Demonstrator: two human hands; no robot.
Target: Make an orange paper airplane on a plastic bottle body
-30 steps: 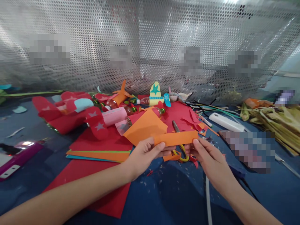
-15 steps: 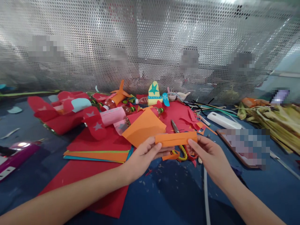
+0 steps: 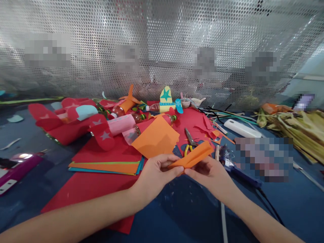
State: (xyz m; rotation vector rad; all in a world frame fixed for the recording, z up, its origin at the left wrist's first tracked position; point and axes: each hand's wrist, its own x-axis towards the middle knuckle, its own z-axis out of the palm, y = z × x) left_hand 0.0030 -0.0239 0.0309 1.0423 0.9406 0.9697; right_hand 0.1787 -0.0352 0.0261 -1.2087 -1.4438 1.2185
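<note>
A folded strip of orange paper (image 3: pixel 198 154) is held in the air between my two hands, slanting up to the right. My left hand (image 3: pixel 160 170) pinches its lower left end between thumb and fingers. With the thumb at the near edge, my right hand (image 3: pixel 210 172) grips it from below and the right; most of those fingers are hidden behind the paper. Just beyond lie scissors (image 3: pixel 189 137) with yellow on the handle, partly covered by the strip. A larger orange sheet (image 3: pixel 155 136) rests behind my left hand.
Red paper (image 3: pixel 88 192) and a stack of coloured sheets (image 3: pixel 106 167) lie left. Paper-wrapped bottles (image 3: pixel 123 124) stand along the back before a perforated metal screen (image 3: pixel 162 40). A blue glue gun (image 3: pixel 243 176) with its cord, a blurred phone (image 3: pixel 264 158) and dried husks (image 3: pixel 298 131) are right.
The orange strip has gone from level to slanted, its right end higher. My right hand has shifted left, closer to my left hand, and the blue glue gun now shows.
</note>
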